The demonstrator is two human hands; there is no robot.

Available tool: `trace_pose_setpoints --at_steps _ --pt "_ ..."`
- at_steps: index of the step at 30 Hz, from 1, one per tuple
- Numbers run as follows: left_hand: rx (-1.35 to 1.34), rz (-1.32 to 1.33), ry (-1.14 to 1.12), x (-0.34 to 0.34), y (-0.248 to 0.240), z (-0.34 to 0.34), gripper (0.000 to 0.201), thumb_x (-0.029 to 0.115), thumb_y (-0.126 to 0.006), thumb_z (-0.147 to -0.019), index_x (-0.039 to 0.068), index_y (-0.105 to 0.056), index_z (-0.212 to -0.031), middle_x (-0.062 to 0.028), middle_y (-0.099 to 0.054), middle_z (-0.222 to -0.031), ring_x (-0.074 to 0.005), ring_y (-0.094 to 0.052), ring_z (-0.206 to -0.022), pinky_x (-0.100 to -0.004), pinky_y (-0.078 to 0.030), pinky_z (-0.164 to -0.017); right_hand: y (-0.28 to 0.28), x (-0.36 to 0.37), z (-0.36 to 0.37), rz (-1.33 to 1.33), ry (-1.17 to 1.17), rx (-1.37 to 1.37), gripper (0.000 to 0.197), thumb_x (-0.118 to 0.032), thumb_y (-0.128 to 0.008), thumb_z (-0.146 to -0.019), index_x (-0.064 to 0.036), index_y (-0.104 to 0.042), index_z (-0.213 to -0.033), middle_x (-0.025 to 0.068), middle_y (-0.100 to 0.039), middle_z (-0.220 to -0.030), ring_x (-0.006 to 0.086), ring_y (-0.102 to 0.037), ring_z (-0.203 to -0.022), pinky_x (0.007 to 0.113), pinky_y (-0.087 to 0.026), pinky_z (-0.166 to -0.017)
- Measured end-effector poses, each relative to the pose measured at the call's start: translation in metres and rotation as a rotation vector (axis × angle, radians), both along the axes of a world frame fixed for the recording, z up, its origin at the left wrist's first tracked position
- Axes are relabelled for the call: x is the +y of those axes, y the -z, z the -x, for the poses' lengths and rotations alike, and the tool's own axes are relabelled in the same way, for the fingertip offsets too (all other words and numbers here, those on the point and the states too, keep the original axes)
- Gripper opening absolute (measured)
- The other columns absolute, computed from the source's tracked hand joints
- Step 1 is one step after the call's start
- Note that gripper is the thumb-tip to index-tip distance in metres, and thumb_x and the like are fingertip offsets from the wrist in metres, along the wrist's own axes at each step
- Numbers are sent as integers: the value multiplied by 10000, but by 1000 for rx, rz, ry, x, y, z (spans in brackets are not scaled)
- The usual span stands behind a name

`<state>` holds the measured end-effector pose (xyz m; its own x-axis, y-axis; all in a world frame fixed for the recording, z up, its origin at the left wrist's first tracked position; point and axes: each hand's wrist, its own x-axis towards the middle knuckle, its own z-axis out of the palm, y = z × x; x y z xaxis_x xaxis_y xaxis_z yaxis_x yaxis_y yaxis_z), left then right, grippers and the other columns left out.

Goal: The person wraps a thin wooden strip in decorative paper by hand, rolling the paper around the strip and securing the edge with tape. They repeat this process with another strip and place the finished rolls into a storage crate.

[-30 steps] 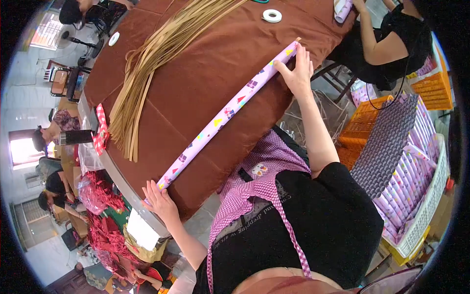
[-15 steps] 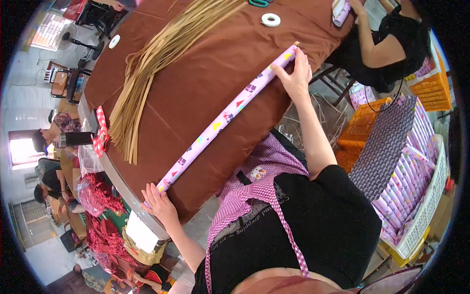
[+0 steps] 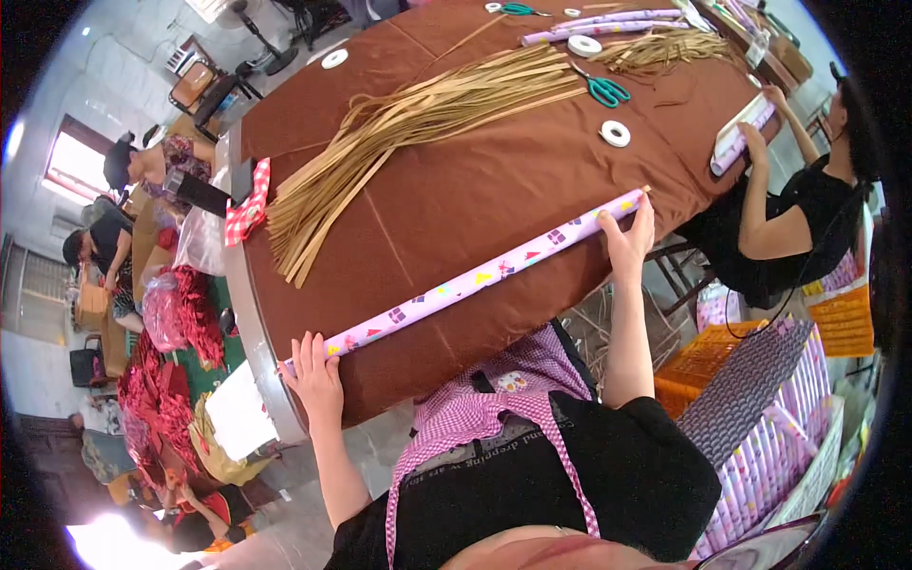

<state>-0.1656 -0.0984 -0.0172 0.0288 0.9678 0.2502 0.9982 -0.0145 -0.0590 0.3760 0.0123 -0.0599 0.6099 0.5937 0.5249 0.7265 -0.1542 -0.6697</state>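
Observation:
A long, thin roll of lilac wrapping paper (image 3: 480, 279) printed with small colourful shapes lies slantwise along the near side of a brown cloth-covered table (image 3: 513, 218). At its near left end, my left hand (image 3: 316, 382) has its fingers over the paper. My right hand (image 3: 627, 249) closes thumb and fingers round the far right end, where a small tan tip sticks out. Beyond the roll spreads a bundle of flat tan strips (image 3: 408, 119). Green-handled scissors (image 3: 606, 90) and a white tape roll (image 3: 616, 133) lie to the far right of it.
A red-checked cloth (image 3: 248, 204) sits at the table's left edge. At the right, a co-worker (image 3: 807, 204) handles a similar lilac roll (image 3: 741, 141). Orange crates (image 3: 703, 366) and a white basket (image 3: 807, 484) packed with lilac rolls stand on the floor to my right.
My view has turned and shifted, bringing more of the table's far side into sight. The roll appears less steep and lower in view. Both hands stay at its ends.

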Motion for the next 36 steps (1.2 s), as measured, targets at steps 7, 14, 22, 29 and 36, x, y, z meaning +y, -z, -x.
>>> trace_pose_setpoints --at_steps 7,14,22,29,36 --pt "10 -37 3 0 0 1 448 284 -494 -1025 121 -475 -1443 -71 -482 -1491 -293 -365 -1443 -607 -143 -1173 4 5 -4 -2 -5 -35 784 -260 -809 -759 37 -472 -1402 192 -558 -1343 327 -530 -1259 402 -390 -1078" --pt "-16 -49 29 0 -2 0 490 279 -529 -1010 113 -446 -1463 -82 -487 -1482 -300 -380 -1429 -615 -159 -1169 15 -5 -24 -20 -151 223 768 -196 -759 -814 27 -408 -1460 212 -480 -1463 338 -441 -1374 407 -327 -1152" --pt "-171 -33 39 8 -4 4 379 243 -563 -997 112 -532 -1351 -89 -533 -1444 -300 -428 -1399 -585 -170 -1172 -20 -25 -16 -22 -125 -213 598 -196 -717 -849 -156 -529 -1415 242 -457 -1455 460 -403 -1359 513 -347 -1108" --pt "-156 -72 86 15 1 10 318 219 -575 -992 117 -564 -1293 -122 -470 -1496 -328 -423 -1388 -586 -210 -1161 -26 -21 -7 28 -240 -464 534 -197 -774 -802 -238 -649 -1320 162 -423 -1526 413 -329 -1442 509 -285 -1131" --pt "-174 -83 100 12 0 10 312 273 -554 -1010 118 -576 -1280 -155 -433 -1514 -345 -396 -1401 -582 -226 -1156 -28 -18 -9 2 -345 -567 333 -159 -767 -783 -211 -748 -1111 140 -475 -1487 386 -366 -1429 492 -292 -1128"
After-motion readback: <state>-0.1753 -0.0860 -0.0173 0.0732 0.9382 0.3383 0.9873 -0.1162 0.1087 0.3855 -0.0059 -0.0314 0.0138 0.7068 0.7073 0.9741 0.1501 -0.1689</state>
